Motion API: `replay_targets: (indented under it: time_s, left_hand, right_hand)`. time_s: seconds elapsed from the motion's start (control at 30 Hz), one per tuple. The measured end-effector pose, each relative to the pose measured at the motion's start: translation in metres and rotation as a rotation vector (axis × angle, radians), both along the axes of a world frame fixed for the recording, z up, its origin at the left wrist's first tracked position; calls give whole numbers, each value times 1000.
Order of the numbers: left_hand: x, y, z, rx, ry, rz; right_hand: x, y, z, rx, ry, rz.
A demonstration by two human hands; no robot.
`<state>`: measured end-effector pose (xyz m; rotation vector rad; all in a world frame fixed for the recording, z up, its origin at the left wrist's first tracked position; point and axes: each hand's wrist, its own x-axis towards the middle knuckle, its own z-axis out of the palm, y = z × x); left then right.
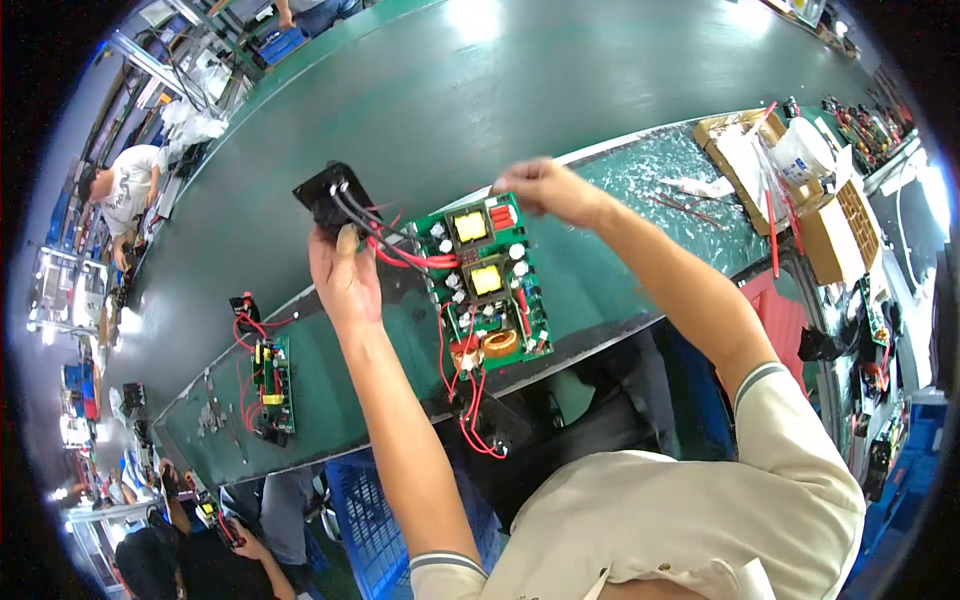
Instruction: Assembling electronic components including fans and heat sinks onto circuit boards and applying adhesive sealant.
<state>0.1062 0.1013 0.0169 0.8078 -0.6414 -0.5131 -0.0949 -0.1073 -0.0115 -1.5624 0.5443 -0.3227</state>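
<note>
My left hand (347, 277) is closed on a black end panel (325, 190), thumb on its face, holding it tilted beyond the board's left edge. Thick black and red wires (410, 258) run from the panel to a green circuit board (536, 300). Two yellow-topped transformers (486, 279), several capacitors and a copper-wound ring coil (500, 343) stand on this board. Thin red wires hang from its near end over the bench edge. My right hand (550, 190) is closed just past the board's far right corner; whether anything is between its fingers is hidden.
A second, smaller circuit board (272, 380) with red wires lies to the left on the green bench. At the right are a cardboard box (838, 235), a white tub (803, 150) and scattered clippings. A blue crate (385, 530) stands below. Other people work at the left.
</note>
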Motion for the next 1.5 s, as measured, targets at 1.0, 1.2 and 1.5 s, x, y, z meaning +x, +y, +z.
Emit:
replay_targets:
  time_s: [1.0,1.2,1.5]
  left_hand:
    - [17,85,-33,1014,-71,100]
    - [-30,157,-33,1037,227,89]
    - [43,191,5,1232,-424,274]
  right_hand:
    - [-58,69,41,4,586,-302]
    - [-37,83,42,35,601,-172]
    - [-14,96,59,-151,670,-138]
